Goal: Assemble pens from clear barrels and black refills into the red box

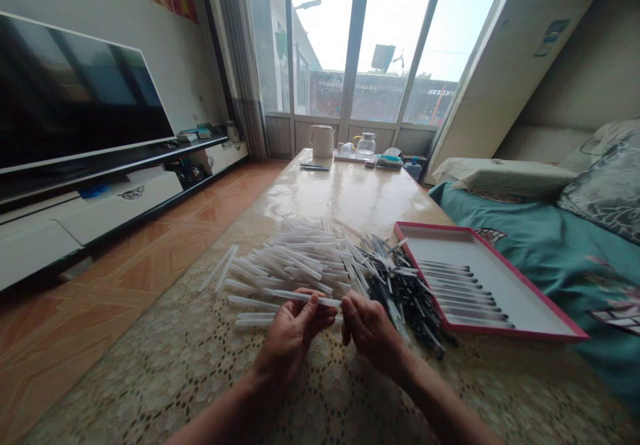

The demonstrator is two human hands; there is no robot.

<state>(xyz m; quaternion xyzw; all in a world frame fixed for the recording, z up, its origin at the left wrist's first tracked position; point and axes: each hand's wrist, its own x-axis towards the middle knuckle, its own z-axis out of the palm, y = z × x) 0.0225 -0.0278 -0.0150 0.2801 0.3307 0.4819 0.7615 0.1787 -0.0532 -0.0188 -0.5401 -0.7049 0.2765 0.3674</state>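
My left hand [299, 321] pinches a translucent white pen barrel [287, 294] between thumb and fingers, held roughly level above the table. At the barrel's right end, the fingers of my right hand [364, 325] are pressed together; what they grip there is hidden. Just beyond my hands lies a loose heap of similar white pen barrels [300, 251]. Thin ink refills [375, 251] and black pen parts [407, 295] are piled to its right. A shallow red-edged box lid [530, 285] holds a row of assembled-looking pens [465, 289] with dark ends.
The table [165, 365] has a patterned cover. At its far end stand a beige jug [321, 142], a glass pot [366, 145] and a tissue pack [389, 161]. A teal-covered sofa [530, 231] borders the right side; a television [75, 91] is on the left.
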